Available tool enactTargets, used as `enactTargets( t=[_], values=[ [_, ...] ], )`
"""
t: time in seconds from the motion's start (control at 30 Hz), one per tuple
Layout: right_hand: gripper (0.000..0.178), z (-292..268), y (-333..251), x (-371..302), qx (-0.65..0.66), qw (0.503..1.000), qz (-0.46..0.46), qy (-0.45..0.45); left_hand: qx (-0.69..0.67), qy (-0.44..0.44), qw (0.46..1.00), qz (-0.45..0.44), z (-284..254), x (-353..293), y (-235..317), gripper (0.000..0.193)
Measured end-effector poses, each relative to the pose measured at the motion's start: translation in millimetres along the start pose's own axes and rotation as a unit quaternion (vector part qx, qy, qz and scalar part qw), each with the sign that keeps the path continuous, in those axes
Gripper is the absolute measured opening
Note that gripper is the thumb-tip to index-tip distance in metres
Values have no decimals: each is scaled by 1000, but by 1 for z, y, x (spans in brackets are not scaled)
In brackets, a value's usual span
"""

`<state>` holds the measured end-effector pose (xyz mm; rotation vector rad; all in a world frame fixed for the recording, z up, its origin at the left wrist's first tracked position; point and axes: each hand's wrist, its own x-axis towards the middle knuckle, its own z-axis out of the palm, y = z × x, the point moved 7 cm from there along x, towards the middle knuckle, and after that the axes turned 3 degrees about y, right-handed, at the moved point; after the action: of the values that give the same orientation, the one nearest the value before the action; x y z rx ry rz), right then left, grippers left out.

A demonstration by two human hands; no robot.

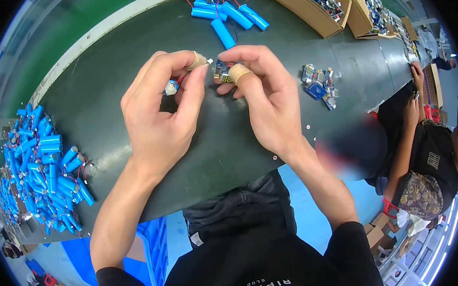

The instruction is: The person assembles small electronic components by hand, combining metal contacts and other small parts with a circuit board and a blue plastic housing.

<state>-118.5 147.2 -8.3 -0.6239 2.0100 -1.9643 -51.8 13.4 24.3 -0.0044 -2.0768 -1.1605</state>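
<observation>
My left hand [158, 108] is closed, with a small white connector [210, 61] pinched between its thumb and index finger. Red wire shows inside that hand, beside the end of a blue battery cell [171, 87]; most of the cell is hidden by the fingers. My right hand [271, 101] grips a small blue circuit board [224, 74] with a little display on it. The connector and the board face each other across a narrow gap above the dark green table [218, 143]. Tan finger covers wrap a finger of my left hand and my right thumb.
A big heap of wired blue battery cells [47, 164] lies on the left. Several cells joined to boards [223, 33] lie ahead. Loose circuit boards [320, 85] rest at right, below cardboard boxes [304, 4] of boards. A co-worker [418, 147] sits at right; a blue crate [154, 247] stands below.
</observation>
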Motion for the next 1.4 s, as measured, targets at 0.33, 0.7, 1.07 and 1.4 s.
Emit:
enactTargets(
  t=[0.33,0.7,1.07,1.4],
  values=[
    [25,2,0,-1,-48,999,-19,-10,-292,-67,897,-324,9,-7,-29,10],
    [14,-6,-4,-3,-87,996,-25,14,-128,-74,986,-79,13,-1,-18,11],
    [16,-8,-1,-4,78,994,71,20,131,-94,953,255,3,7,26,30],
    [22,-5,-3,-4,88,992,84,-31,174,-103,942,266,-1,3,37,29]
  ],
)
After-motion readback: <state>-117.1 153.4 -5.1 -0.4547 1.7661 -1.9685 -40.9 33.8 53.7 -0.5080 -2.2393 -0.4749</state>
